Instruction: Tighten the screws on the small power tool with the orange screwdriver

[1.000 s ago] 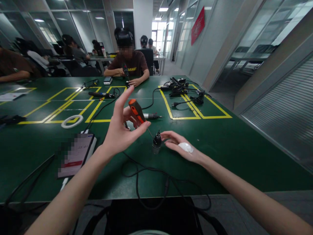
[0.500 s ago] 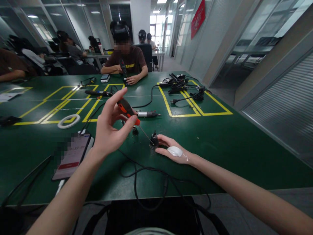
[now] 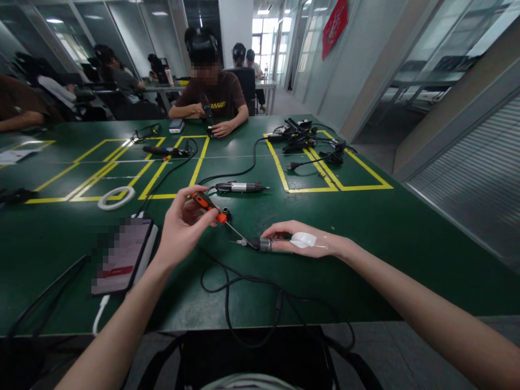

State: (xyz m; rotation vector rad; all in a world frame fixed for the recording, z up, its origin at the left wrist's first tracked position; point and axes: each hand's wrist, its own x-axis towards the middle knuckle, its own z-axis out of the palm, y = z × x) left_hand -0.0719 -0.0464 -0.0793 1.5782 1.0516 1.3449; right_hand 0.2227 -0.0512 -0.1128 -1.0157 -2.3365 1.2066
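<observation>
Pinched between the thumb and fingers of my left hand point(image 3: 184, 222) is a screwdriver point(image 3: 207, 205) with an orange and black handle. Its thin shaft slants down to the right, and the tip meets a black cone-shaped tool part point(image 3: 254, 243). That part lies on its side with a narrow metal tip pointing left and a greyish collar at its wide end. My right hand point(image 3: 292, 238), with a white dressing on its back, grips the collar end. Just behind the screwdriver's shaft stands a small dark cylindrical piece point(image 3: 226, 214), partly hidden.
An electric screwdriver point(image 3: 241, 187) lies beyond my hands. A phone point(image 3: 124, 257) is at the left, near a white tape roll point(image 3: 116, 197). Loose black cable point(image 3: 244, 279) loops in front. Tangled cords point(image 3: 298, 135) sit at the back right. A person point(image 3: 213, 92) works opposite.
The cone-shaped part has gone from upright to lying sideways in my right hand, its tip now leftward. My left hand and the screwdriver have come lower.
</observation>
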